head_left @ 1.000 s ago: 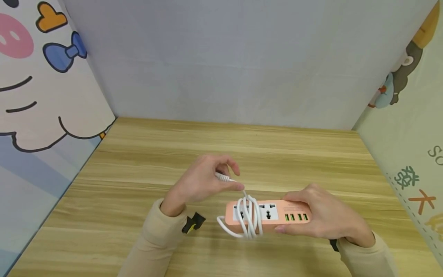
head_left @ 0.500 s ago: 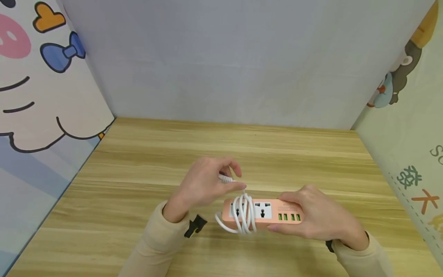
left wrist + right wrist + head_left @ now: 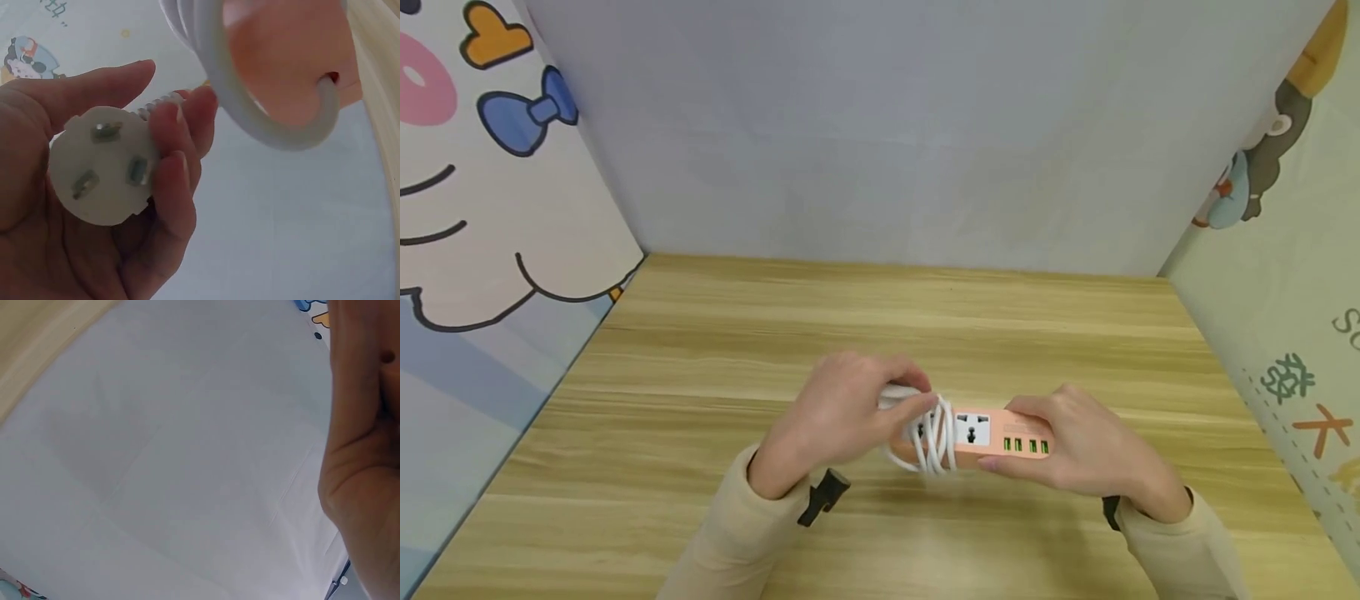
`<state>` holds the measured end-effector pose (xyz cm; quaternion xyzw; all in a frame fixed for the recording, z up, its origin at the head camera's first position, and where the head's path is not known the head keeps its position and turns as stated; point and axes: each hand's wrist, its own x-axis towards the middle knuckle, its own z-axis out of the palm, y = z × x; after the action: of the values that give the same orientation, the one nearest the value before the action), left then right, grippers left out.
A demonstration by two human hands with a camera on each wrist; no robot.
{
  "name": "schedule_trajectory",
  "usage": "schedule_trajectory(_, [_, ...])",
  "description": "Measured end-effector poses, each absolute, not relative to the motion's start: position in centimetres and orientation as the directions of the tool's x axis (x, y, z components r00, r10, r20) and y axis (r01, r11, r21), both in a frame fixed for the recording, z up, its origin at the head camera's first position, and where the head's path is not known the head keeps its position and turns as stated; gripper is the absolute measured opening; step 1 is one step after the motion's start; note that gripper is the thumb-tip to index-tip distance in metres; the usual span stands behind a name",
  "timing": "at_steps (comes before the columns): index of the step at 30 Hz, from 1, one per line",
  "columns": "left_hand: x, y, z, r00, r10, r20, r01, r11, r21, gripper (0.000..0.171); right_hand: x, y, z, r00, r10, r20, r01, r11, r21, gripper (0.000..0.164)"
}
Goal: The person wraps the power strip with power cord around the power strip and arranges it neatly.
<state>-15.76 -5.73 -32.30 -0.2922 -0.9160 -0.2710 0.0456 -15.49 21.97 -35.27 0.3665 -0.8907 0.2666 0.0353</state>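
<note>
A peach-coloured power strip point(image 3: 996, 421) is held above the table, its white socket panel and green USB ports facing up. Several turns of its white cord point(image 3: 934, 442) wrap round the left part. My right hand point(image 3: 1078, 446) grips the right end, thumb at the near edge and fingers at the far edge. At the other end, my left hand point(image 3: 842, 408) holds the cord's plug. The left wrist view shows this round white plug point(image 3: 94, 181) with three metal prongs, fingers curled round its side. The strip's left end is partly hidden behind the left hand in the head view.
The wood-grain table point(image 3: 760, 325) spreads around both hands. A plain pale cloth wall point(image 3: 895, 133) rises at its back edge. Printed cartoon panels stand at the left point(image 3: 542, 200) and right point(image 3: 1292, 275).
My right hand first shifted left with the strip, then raised it slightly towards the far side. The wrapped cord now lies close against my left fingers, which keep the plug.
</note>
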Motion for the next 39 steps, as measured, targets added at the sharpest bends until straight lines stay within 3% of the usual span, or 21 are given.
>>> schedule_trajectory(12, [-13.8, -4.2, -32.5, -0.773, 0.559, 0.300, 0.614, 0.778, 0.133, 0.028, -16.8, 21.7, -36.3, -0.780, -0.584, 0.223, -0.613, 0.645, -0.456, 0.033])
schedule_trajectory(18, [-13.2, -3.0, -32.8, -0.769, 0.580, 0.269, 0.606, 0.796, 0.015, 0.035, -18.1, 21.6, -37.3, -0.831, -0.529, 0.174, -0.539, 0.685, -0.490, 0.030])
schedule_trajectory(26, [-14.1, -3.1, -34.4, -0.822, 0.508, 0.256, 0.521, 0.853, -0.017, 0.018, -19.6, 19.1, -41.5, -0.845, -0.524, 0.110, -0.484, 0.659, -0.576, 0.036])
schedule_trajectory(31, [-14.4, -3.1, -36.7, -0.847, 0.502, 0.174, 0.501, 0.864, -0.052, 0.029, -19.5, 18.1, -43.9, -0.835, -0.549, 0.043, -0.455, 0.644, -0.615, 0.041])
schedule_trajectory(39, [-14.7, -3.0, -38.3, -0.886, 0.445, 0.128, 0.455, 0.888, 0.064, 0.043, -20.0, 18.5, -44.2, -0.817, -0.575, 0.033, -0.478, 0.645, -0.597, 0.050])
